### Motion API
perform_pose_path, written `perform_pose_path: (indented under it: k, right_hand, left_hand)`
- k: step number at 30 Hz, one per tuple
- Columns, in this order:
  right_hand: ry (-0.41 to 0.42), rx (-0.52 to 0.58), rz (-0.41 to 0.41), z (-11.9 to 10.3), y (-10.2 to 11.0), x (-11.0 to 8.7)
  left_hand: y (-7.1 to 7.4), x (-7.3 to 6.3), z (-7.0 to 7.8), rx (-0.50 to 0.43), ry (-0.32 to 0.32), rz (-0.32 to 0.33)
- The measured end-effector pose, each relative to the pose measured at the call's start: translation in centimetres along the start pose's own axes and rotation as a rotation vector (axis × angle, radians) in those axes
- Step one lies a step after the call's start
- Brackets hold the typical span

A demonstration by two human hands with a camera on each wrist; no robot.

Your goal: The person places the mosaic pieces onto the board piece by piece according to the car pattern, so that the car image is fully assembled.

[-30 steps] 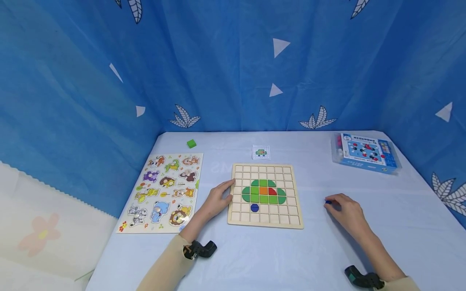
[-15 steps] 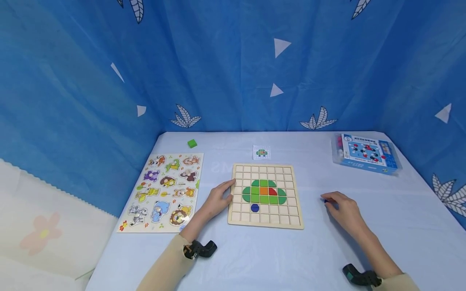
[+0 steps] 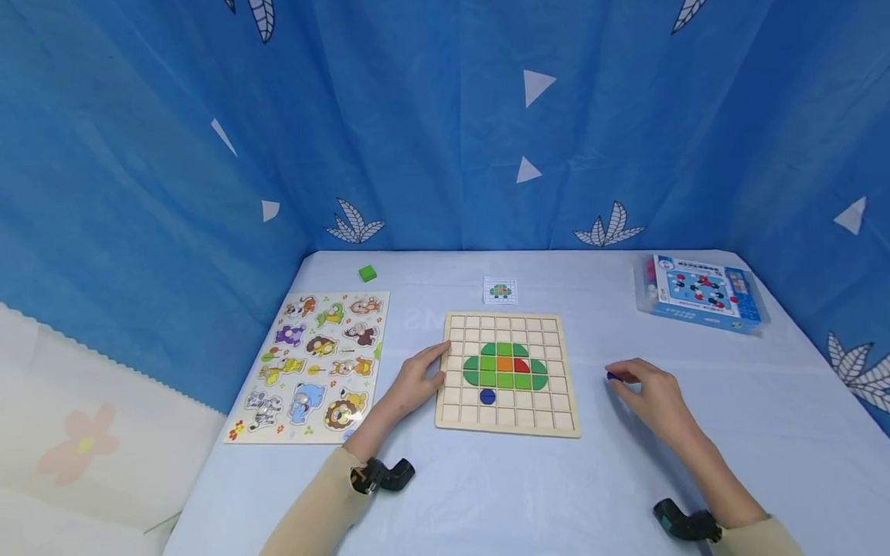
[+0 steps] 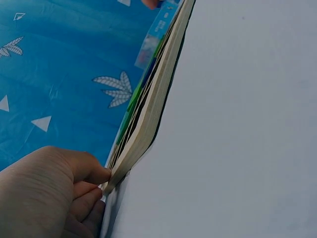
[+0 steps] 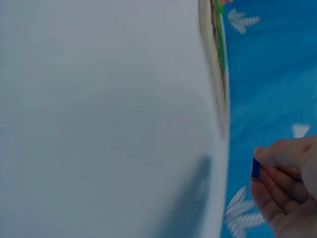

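A square wooden grid board (image 3: 507, 425) lies mid-table, filled in part with green, orange and red pieces and a round blue shape (image 3: 487, 396) made of two halves. My left hand (image 3: 416, 380) rests against the board's left edge, thumb and forefinger touching the rim. To the right of the board, my right hand (image 3: 650, 398) pinches a small dark blue piece (image 5: 255, 167) between thumb and fingertips. The right wrist view shows that piece edge-on, held above the table; most of its face is hidden.
An animal puzzle board (image 3: 306, 371) lies at the left, a green square block (image 3: 368, 273) behind it. A small pattern card (image 3: 501, 291) is behind the grid board. A clear box with a blue label (image 3: 702, 293) stands back right. Blue curtains surround the table.
My right hand has moved slightly left towards the board with the blue piece between its fingers. The left hand has stayed at the board's edge.
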State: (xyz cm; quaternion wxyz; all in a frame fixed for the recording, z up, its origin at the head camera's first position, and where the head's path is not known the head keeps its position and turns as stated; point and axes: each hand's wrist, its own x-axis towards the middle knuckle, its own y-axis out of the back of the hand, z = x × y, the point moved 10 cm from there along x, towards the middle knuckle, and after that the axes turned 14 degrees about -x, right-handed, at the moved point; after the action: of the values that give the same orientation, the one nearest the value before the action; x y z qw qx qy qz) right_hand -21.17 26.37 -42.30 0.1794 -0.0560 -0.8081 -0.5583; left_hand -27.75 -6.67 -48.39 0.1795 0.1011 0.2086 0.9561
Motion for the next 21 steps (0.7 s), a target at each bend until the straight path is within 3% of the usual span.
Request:
perform_pose_path:
  k: [5,8,11,15,21]
  right_hand:
    - [0.1,0.109,-0.061,-5.2,-0.2,1.3]
    - [0.178,0.172,-0.149,-8.2,-2.0,1.5]
    - [0.267,0.203,-0.188,-10.6,-3.7,1.4]
    - [0.347,0.209,-0.193,-12.1,-5.4,1.1]
    - [0.361,0.141,-0.224,-12.4,-6.9,0.9]
  left_hand:
    - [0.0,0.0,0.0,0.003,-0.001,0.0]
    - [0.0,0.1,0.1,0.001,-0.007,0.002]
    - [0.0,0.2,0.1,-0.001,-0.013,0.003]
    - [-0.1,0.2,0.0,-0.002,-0.022,0.001]
    - [-0.1,0.1,0.0,0.006,-0.031,-0.001]
